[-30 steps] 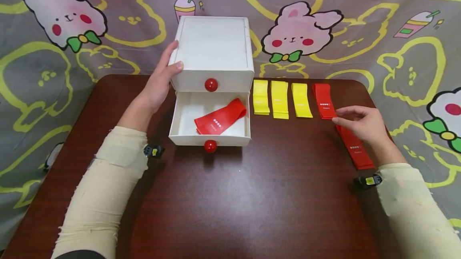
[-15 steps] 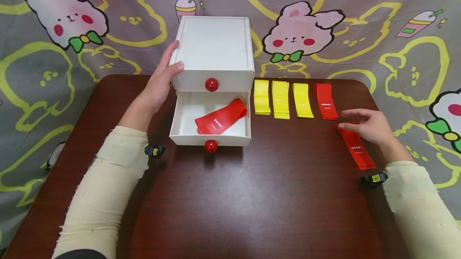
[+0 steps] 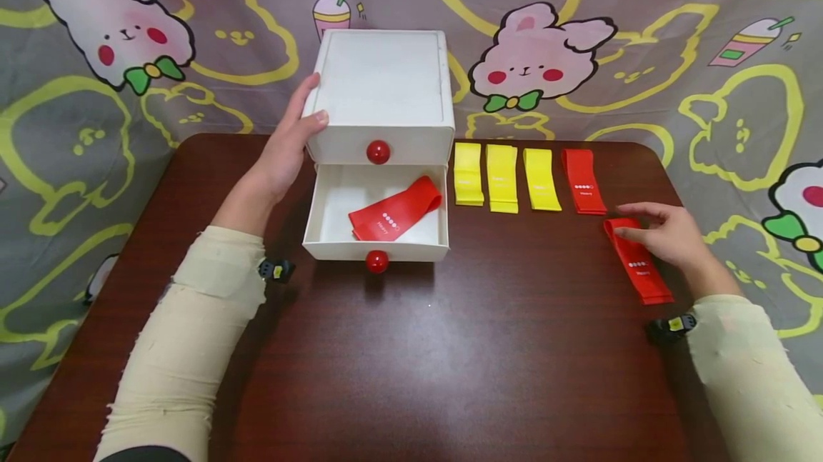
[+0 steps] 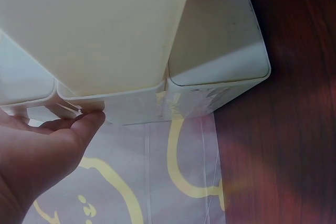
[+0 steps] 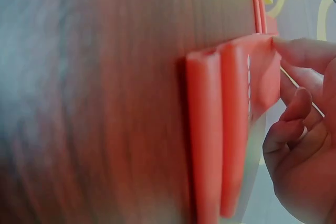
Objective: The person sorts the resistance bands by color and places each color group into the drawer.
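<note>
Folded red "Heavy" resistance band (image 3: 636,260) slanted near the right table edge (image 3: 661,180).
Open tabletop (image 3: 501,333) stretched leftward; half-open right hand (image 3: 670,235) touched the band, pinch unclear; left hand (image 3: 281,151) gripped the drawer unit (image 3: 386,80).

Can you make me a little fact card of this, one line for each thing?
Box: white, two drawers, red knobs
Lower drawer: open, one red band inside
Yellow bands: three, in a row on the table, right of the box
Far red band: right of the yellow ones
Near red band: closer to the person
Left hand: touching the box's left side
Right hand: at the near red band; pinching or not, I can't tell
</note>
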`<action>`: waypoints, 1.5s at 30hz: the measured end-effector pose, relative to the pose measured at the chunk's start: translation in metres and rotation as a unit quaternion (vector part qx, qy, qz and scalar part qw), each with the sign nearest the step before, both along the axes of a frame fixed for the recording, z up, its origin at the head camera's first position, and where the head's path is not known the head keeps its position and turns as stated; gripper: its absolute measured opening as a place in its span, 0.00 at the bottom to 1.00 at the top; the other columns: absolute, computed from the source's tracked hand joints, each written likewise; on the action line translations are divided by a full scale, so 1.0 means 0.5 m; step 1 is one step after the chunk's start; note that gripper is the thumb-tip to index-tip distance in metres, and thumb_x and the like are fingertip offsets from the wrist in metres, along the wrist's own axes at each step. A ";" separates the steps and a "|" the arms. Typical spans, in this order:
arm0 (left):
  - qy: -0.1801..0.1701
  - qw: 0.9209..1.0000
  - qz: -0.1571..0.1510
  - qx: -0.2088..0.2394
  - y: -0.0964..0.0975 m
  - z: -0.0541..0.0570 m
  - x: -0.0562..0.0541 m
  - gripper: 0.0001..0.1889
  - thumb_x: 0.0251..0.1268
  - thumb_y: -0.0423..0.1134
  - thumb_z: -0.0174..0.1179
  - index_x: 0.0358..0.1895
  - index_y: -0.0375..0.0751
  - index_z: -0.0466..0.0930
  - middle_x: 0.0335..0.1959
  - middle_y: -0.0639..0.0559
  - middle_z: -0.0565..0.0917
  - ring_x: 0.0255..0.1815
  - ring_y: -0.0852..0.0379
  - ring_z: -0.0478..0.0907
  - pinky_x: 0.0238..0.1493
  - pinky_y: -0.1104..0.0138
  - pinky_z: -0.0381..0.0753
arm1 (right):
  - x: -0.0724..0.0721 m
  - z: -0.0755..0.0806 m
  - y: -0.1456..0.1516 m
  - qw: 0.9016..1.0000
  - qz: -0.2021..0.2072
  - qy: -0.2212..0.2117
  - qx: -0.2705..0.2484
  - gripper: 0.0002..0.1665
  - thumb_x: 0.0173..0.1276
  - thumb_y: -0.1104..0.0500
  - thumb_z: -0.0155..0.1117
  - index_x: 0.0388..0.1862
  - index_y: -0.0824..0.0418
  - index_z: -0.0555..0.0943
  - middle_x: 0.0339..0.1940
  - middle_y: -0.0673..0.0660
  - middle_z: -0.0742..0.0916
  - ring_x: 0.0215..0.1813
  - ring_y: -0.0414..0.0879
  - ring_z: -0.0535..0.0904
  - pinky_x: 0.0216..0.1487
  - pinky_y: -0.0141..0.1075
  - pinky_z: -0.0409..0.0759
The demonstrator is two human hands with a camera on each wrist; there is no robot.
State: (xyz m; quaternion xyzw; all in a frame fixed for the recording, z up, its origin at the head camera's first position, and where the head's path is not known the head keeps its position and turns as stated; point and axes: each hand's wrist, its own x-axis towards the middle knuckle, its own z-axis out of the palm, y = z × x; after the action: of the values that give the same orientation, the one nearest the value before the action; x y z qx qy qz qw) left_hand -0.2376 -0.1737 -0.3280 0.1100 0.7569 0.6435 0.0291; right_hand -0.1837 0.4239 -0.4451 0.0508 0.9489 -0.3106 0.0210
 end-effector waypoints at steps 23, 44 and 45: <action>0.002 1.000 0.000 -0.003 0.000 0.001 0.001 0.33 0.75 0.48 0.43 0.80 0.64 0.46 0.77 0.51 0.50 0.72 0.51 0.52 0.68 0.50 0.54 | 0.010 -0.003 0.013 0.999 -0.014 -0.009 0.044 0.27 0.67 0.48 0.69 0.58 0.64 0.81 0.42 0.64 0.81 0.33 0.57 0.70 0.27 0.40 0.71; 0.003 1.000 -0.001 -0.002 0.000 -0.001 0.001 0.33 0.75 0.48 0.44 0.80 0.64 0.47 0.77 0.51 0.51 0.73 0.50 0.51 0.69 0.50 0.53 | 0.050 0.041 -0.019 0.998 -0.037 0.046 0.035 0.16 0.68 0.55 0.69 0.48 0.64 0.80 0.41 0.65 0.85 0.38 0.56 0.72 0.27 0.35 0.74; 0.003 1.000 -0.001 -0.003 0.000 -0.001 0.001 0.33 0.75 0.48 0.43 0.80 0.65 0.47 0.77 0.51 0.51 0.73 0.50 0.51 0.69 0.50 0.53 | 0.052 0.044 -0.023 0.998 -0.037 0.050 0.031 0.16 0.68 0.55 0.69 0.48 0.64 0.80 0.41 0.65 0.85 0.37 0.56 0.73 0.27 0.34 0.74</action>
State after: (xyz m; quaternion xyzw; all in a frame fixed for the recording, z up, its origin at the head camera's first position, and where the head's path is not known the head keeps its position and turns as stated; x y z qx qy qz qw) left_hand -0.2371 -0.1737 -0.3285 0.1121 0.7588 0.6410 0.0277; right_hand -0.1579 0.4124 -0.4232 0.0712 0.9554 -0.2837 -0.0398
